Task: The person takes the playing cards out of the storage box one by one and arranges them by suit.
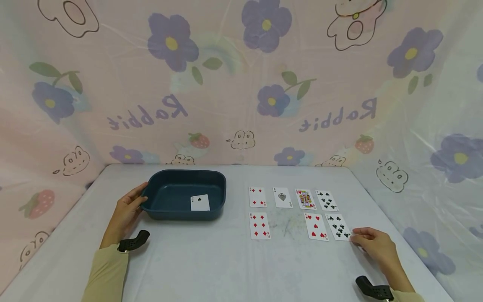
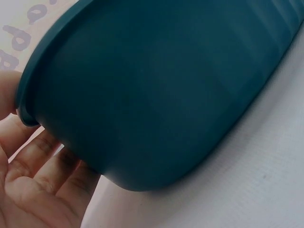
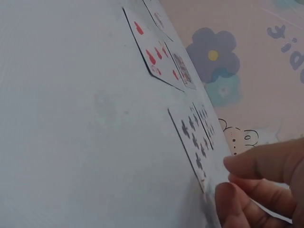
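Observation:
In the head view my left hand (image 1: 126,209) grips the left end of a dark teal rectangular basin (image 1: 166,216), thumb over its rim and fingers along the outer wall. One spade card (image 1: 200,203) lies face up inside it. My right hand (image 1: 375,245) is at the lower right corner of a clubs card (image 1: 338,227), which lies flat. In the right wrist view the thumb and forefinger (image 3: 259,164) are slightly parted beside that card; whether they touch it is unclear. A hearts card (image 1: 316,227) lies just left of it.
A back row on the white table (image 1: 226,268) holds a diamonds card (image 1: 258,197), an ace of spades (image 1: 282,197), a king (image 1: 305,199) and another clubs card (image 1: 326,200). In front lies the six of diamonds (image 1: 259,226). A patterned curtain (image 1: 226,96) encloses the back and sides.

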Tool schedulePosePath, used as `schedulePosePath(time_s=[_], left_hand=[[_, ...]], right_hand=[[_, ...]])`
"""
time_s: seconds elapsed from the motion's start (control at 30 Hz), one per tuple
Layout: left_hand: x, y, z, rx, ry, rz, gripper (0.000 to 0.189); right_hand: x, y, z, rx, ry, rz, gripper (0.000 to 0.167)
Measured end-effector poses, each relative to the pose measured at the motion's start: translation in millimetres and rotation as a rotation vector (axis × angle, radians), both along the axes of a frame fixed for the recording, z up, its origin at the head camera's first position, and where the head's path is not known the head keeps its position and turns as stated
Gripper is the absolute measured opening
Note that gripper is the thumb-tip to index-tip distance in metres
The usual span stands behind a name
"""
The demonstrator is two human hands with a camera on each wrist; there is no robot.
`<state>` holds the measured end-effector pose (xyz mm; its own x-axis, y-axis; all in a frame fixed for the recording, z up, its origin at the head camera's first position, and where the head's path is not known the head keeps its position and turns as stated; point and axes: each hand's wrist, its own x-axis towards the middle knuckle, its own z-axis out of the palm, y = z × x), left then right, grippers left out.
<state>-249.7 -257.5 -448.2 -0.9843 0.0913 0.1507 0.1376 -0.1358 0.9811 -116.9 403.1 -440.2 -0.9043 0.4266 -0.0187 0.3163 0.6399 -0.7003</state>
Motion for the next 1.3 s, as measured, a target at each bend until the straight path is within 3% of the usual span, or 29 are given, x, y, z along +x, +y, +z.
schedulePosePath(time_s=[0.43,0.63,0.73,0.9,1.13,1.3], left_hand=[[2.2,-2.1,-0.8,-0.007,-0.004,-0.004,0.059],[1.9,-1.8,-1.0,-0.01,0.003,-0.005,0.058],[1.3,-1.2,-1.0,0.002,0.014,-0.003,0.057],[1.6,-0.3,-0.2,-0.013,0.011,0.003,0.056],[0.8,0.0,1.3,-0.064,-0.004,0.007,0.057],[0.4,0.3,0.7,-0.021,-0.01,0.003,0.056]], right_hand=[[-0.1,0.4,16.9,-0.335,0.024,-0.01,0.047],[-4.7,-13.6,31.3,-0.475,0.129,0.057,0.034],[-13.5,-25.1,38.5,-0.541,0.214,0.132,0.028],[-27.9,-54.6,56.1,-0.61,0.27,0.275,0.02],[-56.3,-111.5,77.7,-0.729,0.265,0.404,0.011],[-79.2,-148.9,87.2,-0.707,0.238,0.465,0.017]])
